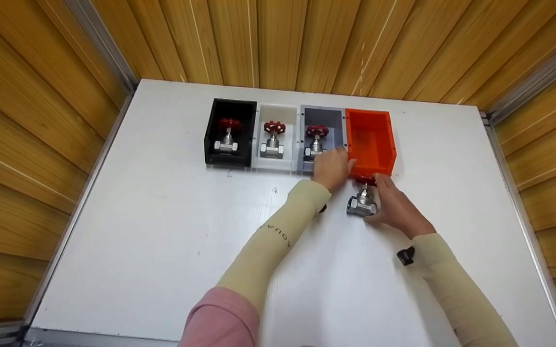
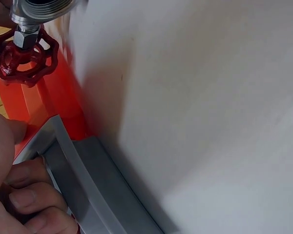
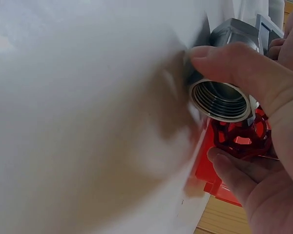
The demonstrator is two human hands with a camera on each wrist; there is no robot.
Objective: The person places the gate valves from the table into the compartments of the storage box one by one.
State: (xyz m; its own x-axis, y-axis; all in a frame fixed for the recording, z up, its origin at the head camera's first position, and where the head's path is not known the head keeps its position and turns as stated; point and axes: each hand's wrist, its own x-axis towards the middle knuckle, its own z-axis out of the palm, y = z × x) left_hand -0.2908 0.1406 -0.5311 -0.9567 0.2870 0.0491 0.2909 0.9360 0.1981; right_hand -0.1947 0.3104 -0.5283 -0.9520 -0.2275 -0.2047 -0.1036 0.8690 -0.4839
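My right hand (image 1: 398, 205) holds a metal gate valve (image 1: 363, 202) with a red handwheel just in front of the orange bin (image 1: 370, 166). In the right wrist view the thumb lies on the valve body (image 3: 234, 31), above its threaded opening, and fingers touch the handwheel (image 3: 239, 139). My left hand (image 1: 332, 168) grips the front of the grey bin (image 1: 324, 115) where it meets the orange one. Its fingers (image 2: 36, 197) curl inside the grey bin, with the thumb on the orange side. Partly behind this hand, another valve (image 1: 315, 144) stands in the grey bin.
To the left, a black bin (image 1: 208, 140) and a white bin (image 1: 291, 161) join the row, each with a red-wheeled valve inside. All stand near the back of a white table (image 1: 162, 231). Wood-panelled walls (image 1: 278, 43) enclose the back and sides.
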